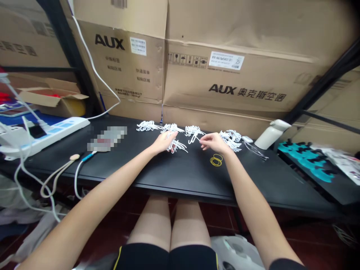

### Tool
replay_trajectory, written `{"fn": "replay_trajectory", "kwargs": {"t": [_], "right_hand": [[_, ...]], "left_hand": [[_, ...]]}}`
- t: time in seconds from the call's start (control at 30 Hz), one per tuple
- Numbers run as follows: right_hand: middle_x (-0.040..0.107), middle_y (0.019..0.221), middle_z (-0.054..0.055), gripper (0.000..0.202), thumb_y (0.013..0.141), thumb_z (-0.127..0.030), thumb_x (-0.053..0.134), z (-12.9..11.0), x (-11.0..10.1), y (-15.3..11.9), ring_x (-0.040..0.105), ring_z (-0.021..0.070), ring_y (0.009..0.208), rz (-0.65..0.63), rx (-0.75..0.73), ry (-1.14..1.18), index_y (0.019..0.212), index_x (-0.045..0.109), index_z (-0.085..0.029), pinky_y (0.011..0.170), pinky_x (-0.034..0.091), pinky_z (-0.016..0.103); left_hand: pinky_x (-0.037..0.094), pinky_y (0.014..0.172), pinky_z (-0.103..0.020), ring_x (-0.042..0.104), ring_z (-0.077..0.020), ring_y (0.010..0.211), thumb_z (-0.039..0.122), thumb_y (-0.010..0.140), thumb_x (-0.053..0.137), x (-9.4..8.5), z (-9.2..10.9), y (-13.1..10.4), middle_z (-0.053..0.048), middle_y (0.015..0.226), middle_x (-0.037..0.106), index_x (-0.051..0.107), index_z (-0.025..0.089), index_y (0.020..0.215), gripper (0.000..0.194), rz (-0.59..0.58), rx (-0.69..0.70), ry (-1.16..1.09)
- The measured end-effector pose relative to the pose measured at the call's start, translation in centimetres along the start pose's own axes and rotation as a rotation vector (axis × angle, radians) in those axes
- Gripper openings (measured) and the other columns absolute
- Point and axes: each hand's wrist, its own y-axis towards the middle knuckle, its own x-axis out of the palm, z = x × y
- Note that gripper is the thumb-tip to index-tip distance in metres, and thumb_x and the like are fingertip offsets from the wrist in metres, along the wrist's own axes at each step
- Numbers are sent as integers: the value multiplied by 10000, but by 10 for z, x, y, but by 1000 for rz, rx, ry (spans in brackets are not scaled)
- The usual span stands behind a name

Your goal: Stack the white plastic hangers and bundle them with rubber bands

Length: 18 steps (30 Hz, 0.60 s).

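My left hand is closed around a bunch of thin white hook-ended pieces, their ends fanning out to the right. With thumb and fingertips, my right hand pinches one slim white hook-ended piece. Behind the hands, more of these white pieces lie in piles: a left pile, a pile just past my left hand and a middle pile. Another heap sits right of my right hand. Yellow rubber bands rest on the black table below my right hand.
Large cardboard boxes wall off the back. At right stand a white bottle, eyeglasses and teal items with black parts. On the left are a white power strip, loose cables, a blurred-out phone-like object and an open carton.
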Motion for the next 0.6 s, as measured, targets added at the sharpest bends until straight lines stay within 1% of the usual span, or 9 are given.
{"fn": "replay_trajectory", "kwargs": {"t": [0.07, 0.17, 0.3, 0.47, 0.6], "right_hand": [[650, 581, 42, 267, 647, -329, 794, -1, 3, 0, 654, 152, 566, -14, -61, 8, 731, 669, -109, 576, 591, 264], [659, 597, 45, 279, 668, -355, 769, -2, 7, 0, 663, 157, 577, -42, -115, -4, 750, 671, -106, 591, 591, 270], [664, 597, 53, 274, 676, -352, 752, -4, 17, -3, 659, 156, 566, -107, -125, -40, 749, 676, -100, 588, 582, 272], [660, 598, 49, 295, 667, -366, 746, -8, 27, -5, 656, 155, 570, -187, -114, -18, 765, 682, -96, 578, 572, 273], [658, 602, 43, 295, 683, -378, 723, -8, 32, -6, 637, 144, 553, -204, -148, -3, 778, 689, -101, 545, 547, 261]], "left_hand": [[410, 400, -240, 601, -166, 430, 556, 881, 443, 0, -3, 1, -7, 550, 608, 461, 203, 782, 367, -7, 28, 4], [407, 408, -240, 595, -161, 424, 558, 879, 440, 2, -7, 1, -3, 550, 608, 466, 206, 778, 367, -24, 63, 18], [407, 452, -231, 584, -146, 429, 565, 875, 438, 6, -7, -3, -1, 516, 610, 476, 199, 761, 386, -60, 99, 86], [424, 508, -239, 579, -149, 446, 593, 876, 406, 8, -4, -7, 5, 487, 604, 506, 187, 782, 429, -55, 125, 129], [434, 540, -252, 594, -159, 464, 595, 879, 400, 9, -2, -9, 7, 494, 606, 503, 185, 779, 434, -54, 130, 153]]}}
